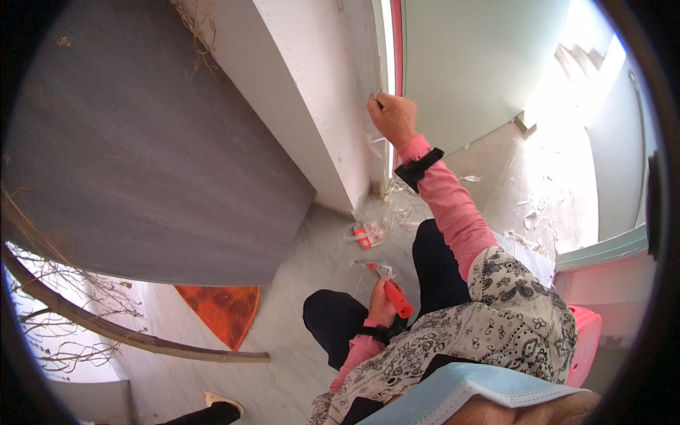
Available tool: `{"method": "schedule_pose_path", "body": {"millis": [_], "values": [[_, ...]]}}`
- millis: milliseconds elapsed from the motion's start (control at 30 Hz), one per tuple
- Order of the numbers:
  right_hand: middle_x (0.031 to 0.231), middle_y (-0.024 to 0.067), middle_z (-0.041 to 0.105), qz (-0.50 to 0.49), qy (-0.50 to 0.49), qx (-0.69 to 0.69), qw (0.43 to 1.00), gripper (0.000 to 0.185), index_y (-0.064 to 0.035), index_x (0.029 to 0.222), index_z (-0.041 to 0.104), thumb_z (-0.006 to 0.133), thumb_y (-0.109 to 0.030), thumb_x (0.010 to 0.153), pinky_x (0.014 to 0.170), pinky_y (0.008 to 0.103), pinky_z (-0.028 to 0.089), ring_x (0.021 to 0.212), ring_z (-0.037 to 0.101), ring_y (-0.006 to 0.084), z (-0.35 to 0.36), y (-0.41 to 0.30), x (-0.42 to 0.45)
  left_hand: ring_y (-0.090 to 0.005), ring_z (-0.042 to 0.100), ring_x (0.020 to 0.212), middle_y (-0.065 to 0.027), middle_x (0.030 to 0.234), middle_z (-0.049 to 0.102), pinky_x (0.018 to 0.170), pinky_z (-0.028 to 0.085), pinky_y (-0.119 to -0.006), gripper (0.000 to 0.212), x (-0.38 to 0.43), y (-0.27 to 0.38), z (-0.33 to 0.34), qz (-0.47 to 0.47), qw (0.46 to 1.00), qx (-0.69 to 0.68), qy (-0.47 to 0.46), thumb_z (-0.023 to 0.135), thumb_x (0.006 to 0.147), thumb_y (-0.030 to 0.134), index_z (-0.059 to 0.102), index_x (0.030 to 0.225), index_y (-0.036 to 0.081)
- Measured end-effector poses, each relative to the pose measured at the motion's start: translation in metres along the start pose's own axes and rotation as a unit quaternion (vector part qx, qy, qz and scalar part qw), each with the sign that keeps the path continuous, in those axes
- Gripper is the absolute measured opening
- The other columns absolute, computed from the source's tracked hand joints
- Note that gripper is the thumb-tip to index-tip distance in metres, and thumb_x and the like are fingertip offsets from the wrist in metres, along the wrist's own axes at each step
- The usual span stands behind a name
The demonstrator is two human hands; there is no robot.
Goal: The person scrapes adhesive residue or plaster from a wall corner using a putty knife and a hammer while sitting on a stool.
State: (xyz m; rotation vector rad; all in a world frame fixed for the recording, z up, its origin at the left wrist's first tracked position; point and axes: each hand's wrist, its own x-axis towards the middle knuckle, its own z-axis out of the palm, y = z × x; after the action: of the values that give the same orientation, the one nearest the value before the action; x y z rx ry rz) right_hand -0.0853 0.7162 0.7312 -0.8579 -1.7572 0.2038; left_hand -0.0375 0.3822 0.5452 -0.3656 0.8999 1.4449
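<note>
My left hand point(381, 303) is closed around the red handle of a scraper point(398, 300), low in front of my knees. The metal shank and orange-red head of the tool point away from me, over the floor. My right hand point(394, 118) reaches up to the edge of the wall beside the door frame point(390, 58). Its fingers are curled tight, with a bit of thin pale strip point(375, 94) at the fingertips. Below that hand, shreds of clear film point(375, 142) hang along the wall edge. A red-and-white printed packet point(366, 235) lies on the floor past the scraper.
A pale green door panel point(478, 69) stands beyond my right arm. Peeled scraps point(531, 218) litter the floor. A large grey panel point(159, 159), dry branches point(106, 324) and an orange mat point(223, 311) are leftward. Another person's foot point(226, 404) shows below. A red stool point(584, 340) is under me.
</note>
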Motion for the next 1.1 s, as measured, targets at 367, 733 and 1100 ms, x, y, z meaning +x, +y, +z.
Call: {"method": "schedule_pose_path", "body": {"millis": [367,733,1100], "values": [[0.052,0.0121,0.051,-0.149,-0.164,0.113,0.969,0.017,-0.0084,0.057,0.053,0.056,-0.02,0.069,0.045,0.0396,0.04,0.048,0.051,0.0306,0.009,-0.043,-0.043,-0.0205,0.052,0.054,-0.0069,0.061,0.051,0.051,0.044,-0.032,0.017,0.008,-0.002,-0.009,-0.037,0.999,0.017,0.013,0.053,0.078,0.021,0.049,0.074,0.005],[0.053,0.0135,0.053,0.055,-0.083,-0.104,0.99,0.041,-0.0062,0.059,0.059,0.056,-0.043,0.076,0.047,0.0383,0.041,0.052,0.053,0.0316,-0.021,-0.012,0.022,-0.0168,0.05,0.055,-0.0041,0.064,0.05,0.053,0.045,-0.029,0.012,-0.004,0.001,-0.004,0.003,0.999,-0.036,0.005,0.054,0.077,0.017,0.048,0.076,0.007],[0.056,0.0145,0.054,-0.041,-0.089,-0.003,0.995,0.023,-0.0073,0.059,0.058,0.053,-0.025,0.073,0.048,0.0414,0.043,0.052,0.054,0.0333,-0.003,-0.022,0.019,-0.0189,0.051,0.056,-0.0061,0.063,0.051,0.053,0.044,-0.03,0.014,-0.002,-0.005,-0.002,0.009,1.0,0.009,-0.015,0.051,0.079,0.019,0.048,0.075,0.006]]}}
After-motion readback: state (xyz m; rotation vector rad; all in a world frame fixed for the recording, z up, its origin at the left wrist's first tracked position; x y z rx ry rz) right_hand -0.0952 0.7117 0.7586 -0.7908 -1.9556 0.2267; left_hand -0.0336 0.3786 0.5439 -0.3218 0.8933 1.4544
